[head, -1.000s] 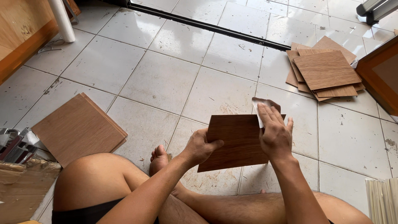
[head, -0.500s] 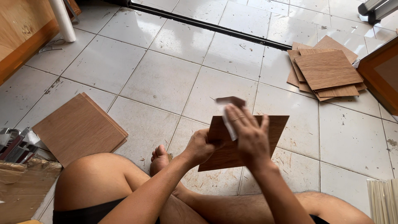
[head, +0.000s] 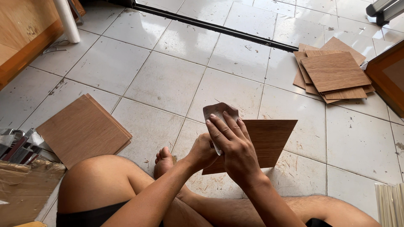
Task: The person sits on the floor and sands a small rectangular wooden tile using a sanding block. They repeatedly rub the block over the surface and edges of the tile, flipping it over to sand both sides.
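Note:
I sit on a tiled floor with a dark brown square wooden panel (head: 269, 141) held up in front of me. My left hand (head: 203, 152) grips its left edge from below. My right hand (head: 231, 145) lies over the panel's left part and presses a small grey piece of sandpaper (head: 218, 110) against it, fingers curled over the sheet. The sandpaper's top sticks up past my fingertips. My bare legs and one foot (head: 163, 162) lie under the panel.
Two lighter wooden panels (head: 82, 129) lie stacked on the floor at left. A pile of several similar panels (head: 332, 75) sits at the upper right. Wooden furniture (head: 23, 31) stands upper left, a wooden frame (head: 389, 75) at right, and cardboard with clutter (head: 21, 168) at lower left.
My right hand has slid with the sandpaper from the panel's right side across to its left edge. The left hand and the panel have stayed in place.

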